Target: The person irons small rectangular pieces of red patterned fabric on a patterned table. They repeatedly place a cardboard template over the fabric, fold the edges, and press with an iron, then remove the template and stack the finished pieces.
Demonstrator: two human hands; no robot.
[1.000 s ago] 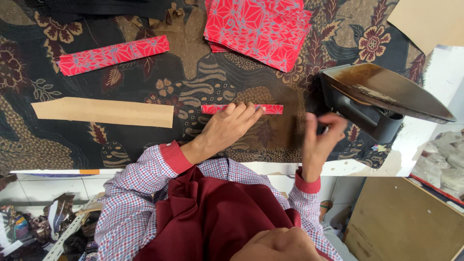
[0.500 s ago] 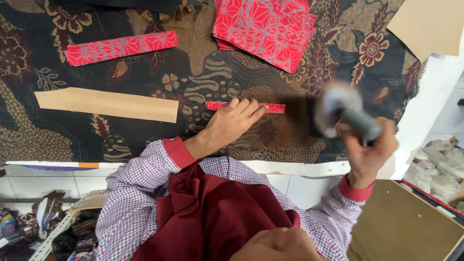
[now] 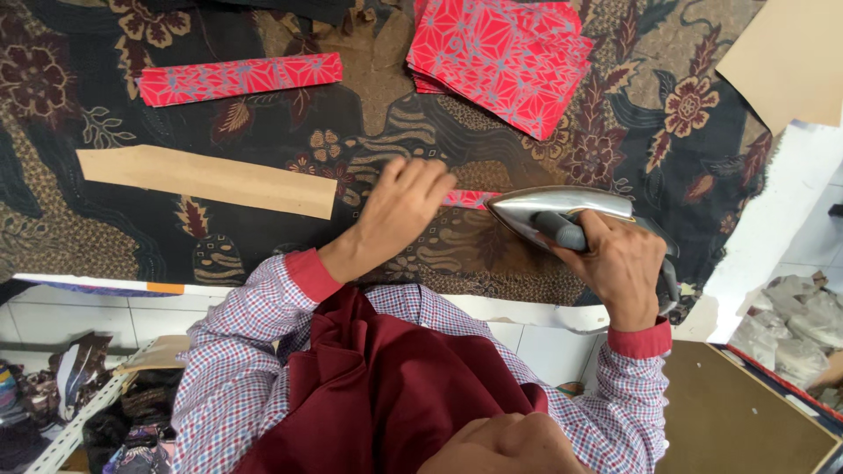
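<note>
My left hand (image 3: 399, 211) lies flat on a narrow folded strip of red patterned fabric (image 3: 465, 199), fingers spread and covering most of it. My right hand (image 3: 619, 263) grips the handle of a silver flat iron (image 3: 549, 207), which rests sole down on the right end of that strip, its tip pointing left toward my left fingers. Both sit on a dark batik cloth (image 3: 263, 246) that covers the table.
A brown paper template (image 3: 206, 178) lies left of my left hand. A wider folded red strip (image 3: 239, 78) is at the upper left and a stack of red fabric squares (image 3: 505, 54) at the top. Brown cardboard (image 3: 786, 61) sits at the upper right.
My right hand took the iron off its stand at the right, swung it over and set it down on the strip. My left hand slid slightly left along the strip.
</note>
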